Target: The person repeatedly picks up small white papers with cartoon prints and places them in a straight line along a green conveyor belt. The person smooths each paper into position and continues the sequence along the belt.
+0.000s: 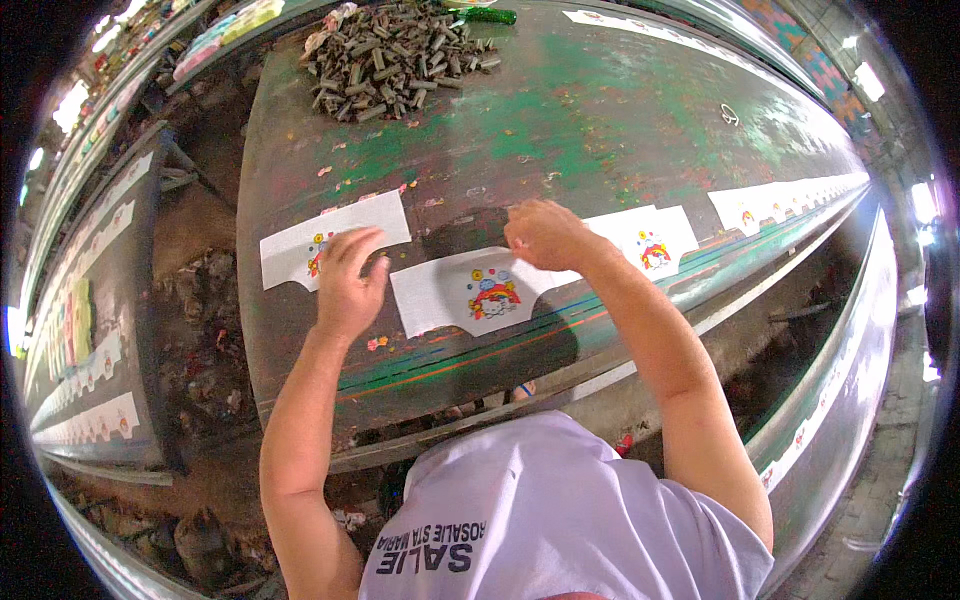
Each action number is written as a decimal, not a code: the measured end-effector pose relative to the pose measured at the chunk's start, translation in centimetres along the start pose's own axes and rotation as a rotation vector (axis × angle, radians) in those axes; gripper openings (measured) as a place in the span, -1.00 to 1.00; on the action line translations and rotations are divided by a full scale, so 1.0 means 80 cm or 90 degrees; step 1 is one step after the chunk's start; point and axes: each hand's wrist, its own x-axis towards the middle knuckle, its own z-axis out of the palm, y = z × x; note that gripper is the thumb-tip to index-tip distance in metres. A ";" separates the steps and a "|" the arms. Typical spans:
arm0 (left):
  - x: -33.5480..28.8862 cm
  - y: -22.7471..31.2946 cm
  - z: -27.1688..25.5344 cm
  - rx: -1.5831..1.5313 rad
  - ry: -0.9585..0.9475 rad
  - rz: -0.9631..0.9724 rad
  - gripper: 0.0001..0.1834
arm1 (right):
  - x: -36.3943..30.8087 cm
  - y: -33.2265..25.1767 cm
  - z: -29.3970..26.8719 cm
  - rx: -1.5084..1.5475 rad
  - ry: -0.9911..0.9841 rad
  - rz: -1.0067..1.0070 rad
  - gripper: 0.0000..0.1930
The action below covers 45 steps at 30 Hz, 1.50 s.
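Observation:
A white cut fabric piece [415, 297] with a colourful rainbow-and-cartoon print lies on the dark, green-stained table in front of me. My right hand [548, 236] is at its upper right edge, fingers curled down and closed on it; the fingertips are partly hidden. Over the right part of another white fabric piece [372, 215] is my left hand [350, 282], fingers loosely apart, holding nothing and covering part of that print. Right of my right wrist lies a third printed piece [682, 232], partly behind my forearm.
Along the near edge, a row of printed pieces [790, 200] runs to the far right. A heap of short dark blocks [385, 60] sits at the back, beside a green bottle [490, 16]. More white pieces lie on a left table [135, 330], across a gap.

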 end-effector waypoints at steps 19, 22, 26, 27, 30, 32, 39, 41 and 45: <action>0.043 0.038 0.068 -0.047 0.128 -0.407 -0.49 | -0.025 0.105 -0.004 0.661 0.171 0.176 -0.70; 0.060 0.003 0.098 0.065 0.174 -0.384 -0.49 | 0.013 0.127 0.022 0.654 0.258 0.285 -0.79; 0.064 -0.035 0.122 0.229 0.208 -0.293 -0.55 | 0.049 0.142 0.046 0.487 0.267 0.329 -0.72; 0.064 -0.041 0.123 0.239 0.224 -0.282 -0.53 | 0.055 0.143 0.048 0.471 0.306 0.314 -0.72; 0.067 -0.048 0.121 0.243 0.240 -0.281 -0.44 | 0.063 0.144 0.053 0.422 0.351 0.393 -0.74; 0.072 -0.045 0.120 0.228 0.257 -0.262 -0.26 | 0.059 0.150 0.050 0.665 0.333 0.449 -0.76; 0.076 -0.027 0.118 0.313 0.166 -0.202 -0.26 | -0.046 0.218 -0.008 0.508 0.069 0.343 -0.88; 0.076 -0.021 0.118 0.329 0.150 -0.151 -0.27 | -0.108 0.238 -0.038 0.222 0.011 0.244 -0.87; 0.083 0.017 0.127 0.250 0.126 -0.039 -0.26 | -0.207 0.270 -0.080 -0.108 -0.135 0.355 -0.85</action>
